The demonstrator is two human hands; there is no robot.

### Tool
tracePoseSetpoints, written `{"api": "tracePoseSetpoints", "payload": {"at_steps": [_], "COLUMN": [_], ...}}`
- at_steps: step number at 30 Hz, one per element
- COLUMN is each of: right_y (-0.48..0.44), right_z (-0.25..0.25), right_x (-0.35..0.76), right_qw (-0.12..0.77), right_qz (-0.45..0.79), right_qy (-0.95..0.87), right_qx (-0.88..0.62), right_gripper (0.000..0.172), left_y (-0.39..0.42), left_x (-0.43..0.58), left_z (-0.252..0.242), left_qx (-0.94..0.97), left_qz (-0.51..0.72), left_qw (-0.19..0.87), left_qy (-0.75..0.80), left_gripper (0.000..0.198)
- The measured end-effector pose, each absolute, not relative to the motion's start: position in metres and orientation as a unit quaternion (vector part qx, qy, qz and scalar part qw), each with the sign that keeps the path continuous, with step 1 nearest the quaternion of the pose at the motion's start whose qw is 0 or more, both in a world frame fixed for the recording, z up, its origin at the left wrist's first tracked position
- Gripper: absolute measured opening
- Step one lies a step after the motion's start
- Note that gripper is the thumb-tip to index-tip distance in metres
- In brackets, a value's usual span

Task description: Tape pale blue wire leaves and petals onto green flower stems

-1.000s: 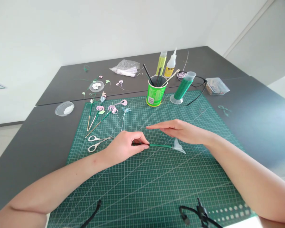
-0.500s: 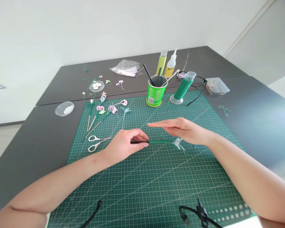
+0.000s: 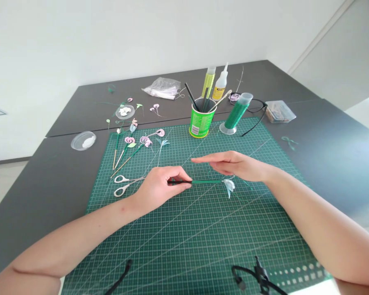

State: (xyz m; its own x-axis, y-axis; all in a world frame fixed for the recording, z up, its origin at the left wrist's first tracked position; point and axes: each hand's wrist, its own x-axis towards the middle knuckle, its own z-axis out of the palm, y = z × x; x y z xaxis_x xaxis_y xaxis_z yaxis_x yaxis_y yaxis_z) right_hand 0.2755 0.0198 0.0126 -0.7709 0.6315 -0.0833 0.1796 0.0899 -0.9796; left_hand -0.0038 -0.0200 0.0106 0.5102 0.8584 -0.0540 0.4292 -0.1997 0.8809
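Observation:
My left hand (image 3: pixel 166 186) is closed, with thumb and fingers pinching the dark end of a slim flower stem (image 3: pixel 206 181). Green wrapping covers the stem's right half, and a pale blue flower (image 3: pixel 229 187) with drooping petals sits at its tip. Just behind the flower, my right hand (image 3: pixel 233 164) is held flat, its fingers stretched to the left and its thumb side partly hidden. A loose green thread (image 3: pixel 247 185) trails near the flower. Beside my left wrist lie white-handled scissors (image 3: pixel 121 184), blades partly behind that hand.
Several finished flowers on sticks (image 3: pixel 130 141) lie on the green cutting mat (image 3: pixel 184 246). Behind stand a green can (image 3: pixel 199 123) with tools, a green thread spool (image 3: pixel 238 112) and a glue bottle (image 3: pixel 220 86). Glasses (image 3: pixel 258 107) and a clear box (image 3: pixel 280 111) are at right.
The pale blue flower has turned about its stem and now shows less blurred, petals pointing down. My left hand has shifted very slightly; the right hand keeps nearly the same place.

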Motion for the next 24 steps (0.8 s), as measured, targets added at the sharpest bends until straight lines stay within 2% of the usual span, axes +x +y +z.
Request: {"api": "tracePoseSetpoints", "payload": {"at_steps": [7, 24], "right_y": [0.0231, 0.0247], "right_z": [0.0097, 0.0064], "right_x": [0.2792, 0.2797], "right_qw": [0.141, 0.109], "right_qz": [0.665, 0.666], "right_qy": [-0.681, -0.686], "right_qx": [-0.273, -0.272], "right_gripper": [0.060, 0.053], "left_y": [-0.0226, -0.0247], "left_x": [-0.0028, -0.0028], "left_z": [0.0105, 0.0116], "left_qx": [0.705, 0.784], "left_qz": [0.196, 0.212], "left_qw": [0.532, 0.412], "left_qy": [0.426, 0.414], "left_gripper": [0.011, 0.006]}}
